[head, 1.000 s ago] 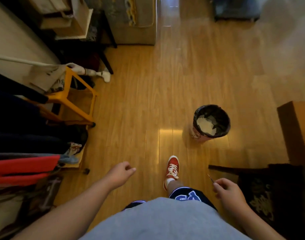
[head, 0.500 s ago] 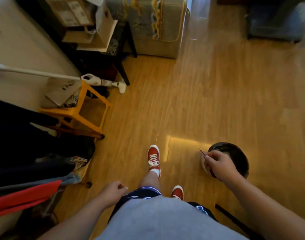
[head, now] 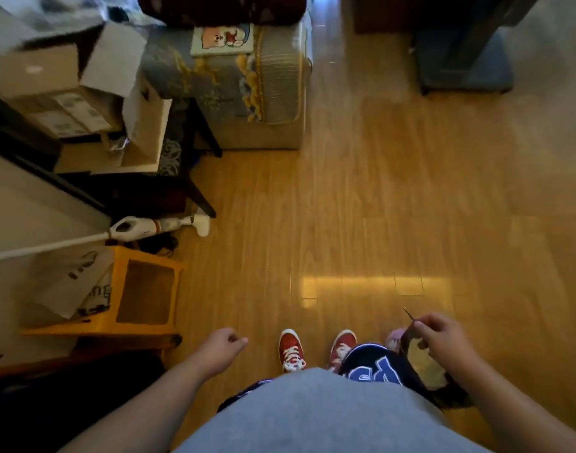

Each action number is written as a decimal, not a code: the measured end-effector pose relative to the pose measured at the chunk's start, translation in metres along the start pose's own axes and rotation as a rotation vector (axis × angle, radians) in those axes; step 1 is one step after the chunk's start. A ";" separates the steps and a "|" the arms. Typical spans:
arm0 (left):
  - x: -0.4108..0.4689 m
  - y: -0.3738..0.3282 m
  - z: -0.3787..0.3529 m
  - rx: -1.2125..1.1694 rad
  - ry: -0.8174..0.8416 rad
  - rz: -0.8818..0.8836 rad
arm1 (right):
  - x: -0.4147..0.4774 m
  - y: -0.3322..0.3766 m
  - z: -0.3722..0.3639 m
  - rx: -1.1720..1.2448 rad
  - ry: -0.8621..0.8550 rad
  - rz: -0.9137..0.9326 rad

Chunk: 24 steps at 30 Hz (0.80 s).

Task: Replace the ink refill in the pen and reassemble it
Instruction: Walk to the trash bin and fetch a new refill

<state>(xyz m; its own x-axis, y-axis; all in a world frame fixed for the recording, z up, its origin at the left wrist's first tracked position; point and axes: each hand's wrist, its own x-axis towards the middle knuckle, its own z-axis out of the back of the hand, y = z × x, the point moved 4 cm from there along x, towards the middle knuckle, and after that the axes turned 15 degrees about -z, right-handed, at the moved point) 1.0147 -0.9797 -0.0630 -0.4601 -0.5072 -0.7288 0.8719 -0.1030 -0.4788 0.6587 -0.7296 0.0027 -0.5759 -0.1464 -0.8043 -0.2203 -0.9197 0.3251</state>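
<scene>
Nearest to us, our right hand (head: 443,341) pinches a thin dark refill (head: 409,322) between thumb and fingertips, its point sticking up and away from us. Directly under that hand sits the bin (head: 427,371), mostly hidden by our leg and forearm, with only part of its rim and pale contents showing. We judge this to be the old refill, held over the bin for discarding. Our left hand (head: 223,346) hangs loosely curled with nothing in it. No pen barrel or fresh refill shows anywhere in view.

The first risk is a miss. The refill is light and slim, and the bin mouth is partly covered by our own arm; if we let go while the hand is off-centre, it could strike the rim and fall to the floor (head: 345,223). On smooth boards it would likely roll, and its dark colour could be hard to spot in this dim light. Our shoes (head: 291,349) stand just beside the bin, so a stray refill might end underfoot and leak ink.

A second risk is binning the wrong part: we cannot tell from here whether this refill is spent.

Farther out, the yellow stool (head: 139,289), the vacuum (head: 156,225) and the stacked boxes (head: 67,103) crowd the left side; a rolling refill could slip beneath them.
</scene>
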 end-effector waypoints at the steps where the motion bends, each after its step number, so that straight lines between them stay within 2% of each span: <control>1: 0.020 -0.021 0.009 0.012 0.006 -0.034 | 0.009 -0.002 0.008 0.019 -0.021 -0.027; 8: 0.148 -0.183 0.033 0.093 0.124 -0.224 | 0.079 -0.019 0.062 0.152 -0.134 -0.267; 13: 0.214 -0.277 0.042 0.167 0.184 -0.231 | 0.129 0.003 0.109 0.217 -0.143 -0.354; 19: 0.249 -0.365 0.067 0.292 0.194 -0.236 | 0.185 0.081 0.183 0.324 -0.107 -0.265; 24: 0.293 -0.419 0.090 0.378 0.234 -0.225 | 0.230 0.152 0.242 0.427 -0.152 -0.185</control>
<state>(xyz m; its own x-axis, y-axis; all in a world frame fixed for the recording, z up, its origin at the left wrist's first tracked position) 0.5292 -1.1620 -0.0318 -0.6311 -0.2354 -0.7391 0.7268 -0.5126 -0.4573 0.3023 -0.8148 -0.0122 -0.5980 0.0893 -0.7965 -0.6146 -0.6890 0.3842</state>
